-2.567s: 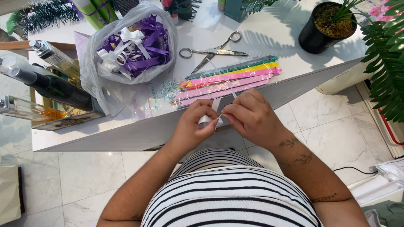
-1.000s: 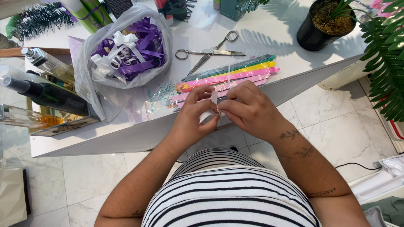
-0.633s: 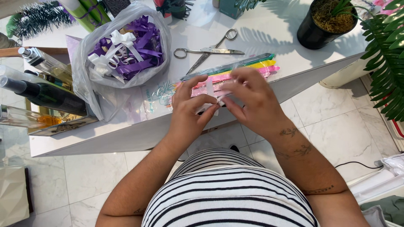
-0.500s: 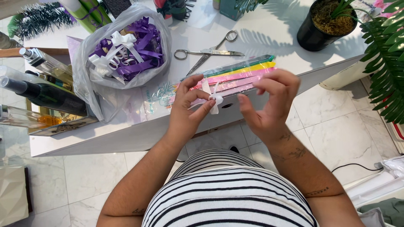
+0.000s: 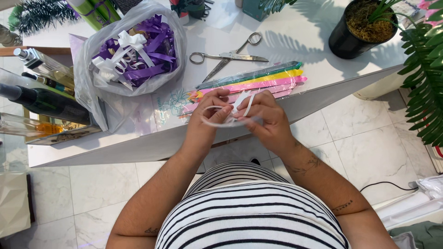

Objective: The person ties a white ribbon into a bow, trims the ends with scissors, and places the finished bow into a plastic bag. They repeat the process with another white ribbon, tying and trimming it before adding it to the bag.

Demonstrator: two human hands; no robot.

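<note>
A thin white ribbon (image 5: 230, 121) curls in loops between both hands over the front edge of the white table (image 5: 295, 46). My left hand (image 5: 208, 121) pinches one loop of it. My right hand (image 5: 266, 119) grips the other end, fingers bent around the strip. Just behind the hands lies a clear packet of coloured ribbon strips (image 5: 249, 85), green, yellow and pink.
Scissors (image 5: 226, 57) lie shut behind the strips. A clear plastic bag of purple and white bows (image 5: 131, 53) sits at the back left, with dark bottles (image 5: 41, 101) further left. A black plant pot (image 5: 364, 27) stands at the back right, green fronds (image 5: 427, 78) hanging at the right edge.
My right hand, lifted off with fingers spread a moment ago, has come back onto the white ribbon. Both hands have shifted slightly toward me, and the ribbon now shows open loops.
</note>
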